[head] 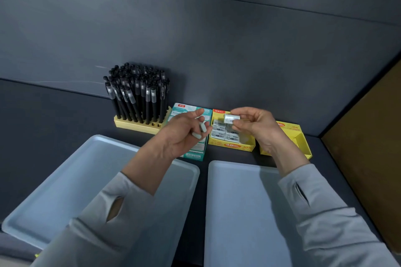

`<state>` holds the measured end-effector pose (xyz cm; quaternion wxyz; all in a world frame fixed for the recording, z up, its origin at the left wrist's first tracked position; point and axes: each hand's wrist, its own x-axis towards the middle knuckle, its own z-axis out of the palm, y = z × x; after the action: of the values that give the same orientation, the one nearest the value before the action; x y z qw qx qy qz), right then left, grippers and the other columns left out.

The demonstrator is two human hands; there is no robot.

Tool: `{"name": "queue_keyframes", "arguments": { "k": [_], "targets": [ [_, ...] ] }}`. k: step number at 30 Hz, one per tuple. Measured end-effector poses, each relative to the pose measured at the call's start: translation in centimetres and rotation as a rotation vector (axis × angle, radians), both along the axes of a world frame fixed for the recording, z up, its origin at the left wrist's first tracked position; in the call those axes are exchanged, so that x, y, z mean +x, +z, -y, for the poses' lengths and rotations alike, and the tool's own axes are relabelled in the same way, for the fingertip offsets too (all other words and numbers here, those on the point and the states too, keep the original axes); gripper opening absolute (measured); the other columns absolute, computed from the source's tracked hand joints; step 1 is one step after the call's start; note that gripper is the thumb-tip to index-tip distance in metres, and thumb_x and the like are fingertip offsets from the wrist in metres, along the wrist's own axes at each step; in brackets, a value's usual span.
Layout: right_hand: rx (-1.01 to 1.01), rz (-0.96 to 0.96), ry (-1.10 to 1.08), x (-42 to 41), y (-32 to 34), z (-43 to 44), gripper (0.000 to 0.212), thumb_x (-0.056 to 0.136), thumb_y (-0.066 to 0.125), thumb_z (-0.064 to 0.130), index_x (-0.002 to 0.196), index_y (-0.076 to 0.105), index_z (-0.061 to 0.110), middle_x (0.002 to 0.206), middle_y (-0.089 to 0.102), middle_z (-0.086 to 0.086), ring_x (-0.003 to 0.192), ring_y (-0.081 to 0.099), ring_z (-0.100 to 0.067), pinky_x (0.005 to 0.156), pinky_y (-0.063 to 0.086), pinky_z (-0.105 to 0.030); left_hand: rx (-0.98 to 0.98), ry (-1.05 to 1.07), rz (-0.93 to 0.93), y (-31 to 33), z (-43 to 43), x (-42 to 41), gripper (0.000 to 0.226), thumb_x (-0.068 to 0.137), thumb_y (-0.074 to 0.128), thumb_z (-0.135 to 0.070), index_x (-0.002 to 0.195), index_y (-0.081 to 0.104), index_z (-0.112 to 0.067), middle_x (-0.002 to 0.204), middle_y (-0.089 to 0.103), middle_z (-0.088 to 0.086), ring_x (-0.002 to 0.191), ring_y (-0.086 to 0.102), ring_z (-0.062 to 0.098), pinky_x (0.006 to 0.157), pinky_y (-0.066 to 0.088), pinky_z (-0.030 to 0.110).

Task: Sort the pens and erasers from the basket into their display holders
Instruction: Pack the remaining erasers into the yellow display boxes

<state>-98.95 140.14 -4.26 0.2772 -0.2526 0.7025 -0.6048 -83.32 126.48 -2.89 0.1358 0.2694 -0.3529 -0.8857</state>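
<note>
Over the dark grey surface point(54, 112) by the grey wall point(217, 39), right fingers point(244, 124) pinch a white wrapped eraser point(231, 119); left fingers point(194, 115) grasp small pale erasers point(202, 127).

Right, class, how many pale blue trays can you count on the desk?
2. The left tray lies at the front left, partly under the left forearm; the right tray lies beside it, partly under the right forearm. No others show.

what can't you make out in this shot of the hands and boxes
Head view only:
- Teal box: the left hand covers most of its inside.
- Left hand: pale shapes by its curled fingers are too blurred to tell whether it holds anything.
- Eraser pinched by the right hand: print blurred.
- Far-right yellow box: the right wrist hides most of its inside.
</note>
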Motion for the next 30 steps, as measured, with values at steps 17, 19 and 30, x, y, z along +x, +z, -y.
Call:
{"name": "queue_keyframes", "arguments": {
  "k": [17,19,30],
  "targets": [
    [0.365,-0.728,-0.082,0.0,-2.6,3.3,0.019,0.077,0.083,0.020,0.094,0.077,0.016,0.089,0.070,-0.001,0.077,0.066,-0.017,0.077,0.055,-0.033,-0.368,0.064,0.086,-1.2,0.7,0.6,0.013,0.098,0.056,-0.014,0.103,0.061,-0.003,0.080,0.068,0.000,0.055,0.053,0.001,0.043,0.036,0.011],
    [0.383,-0.848,-0.080,0.1,-2.9,3.4,0.018,0.078,0.082,0.019,0.094,0.076,0.014,0.094,0.067,-0.002,0.078,0.063,-0.017,0.078,0.053,-0.033,-0.408,0.059,0.094,-1.2,0.8,0.8,0.013,0.098,0.054,-0.015,0.101,0.060,-0.004,0.078,0.065,0.000,0.055,0.049,0.003,0.043,0.034,0.012],
    [0.046,-0.193,0.061,2.8,1.3,3.8,0.028,0.096,0.060,0.033,0.086,0.072,0.010,0.069,0.065,-0.006,0.059,0.061,-0.014,0.053,0.050,-0.026,-0.603,0.046,0.154,-1.8,-0.1,-0.1,0.007,0.100,0.049,-0.011,0.099,0.056,-0.010,0.076,0.062,-0.001,0.050,0.037,0.004,0.043,0.030,0.014]
  ]
}}
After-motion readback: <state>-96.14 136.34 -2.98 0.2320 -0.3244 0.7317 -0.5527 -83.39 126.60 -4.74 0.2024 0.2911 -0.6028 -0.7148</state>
